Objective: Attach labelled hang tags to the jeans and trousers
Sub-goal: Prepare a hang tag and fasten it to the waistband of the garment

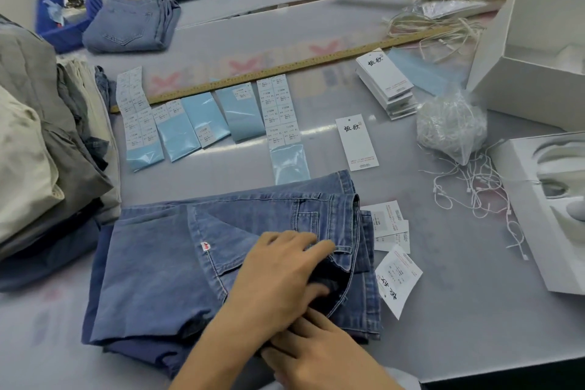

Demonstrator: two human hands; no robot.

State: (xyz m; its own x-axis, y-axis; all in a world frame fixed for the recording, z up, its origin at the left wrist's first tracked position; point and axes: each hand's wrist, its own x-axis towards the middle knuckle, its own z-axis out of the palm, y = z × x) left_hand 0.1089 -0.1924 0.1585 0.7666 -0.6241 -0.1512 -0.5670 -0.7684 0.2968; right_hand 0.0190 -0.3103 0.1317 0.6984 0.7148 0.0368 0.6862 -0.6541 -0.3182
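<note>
Folded blue jeans (pixel 164 266) lie on the grey table in front of me, waistband to the right. My left hand (pixel 278 275) grips the waistband, fingers curled over its top and thumb in the dark opening. My right hand (pixel 319 355) rests at the jeans' near edge, just below; its fingertips are hidden under the left hand. Labelled hang tags (pixel 397 282) lie to the right of the waistband. A single white hang tag (pixel 357 142) lies beyond the jeans, and a stack of hang tags (pixel 384 85) sits farther back. Loose white strings (pixel 474 187) lie at the right.
Sheets of size stickers (pixel 278 111) on blue backing lie along a wooden ruler (pixel 285 68). A bag of strings (pixel 449 127) and two white boxes (pixel 531 57) stand at the right. Piled trousers (pixel 38 136) fill the left; folded jeans (pixel 129 25) and a blue bin (pixel 66 16) sit behind.
</note>
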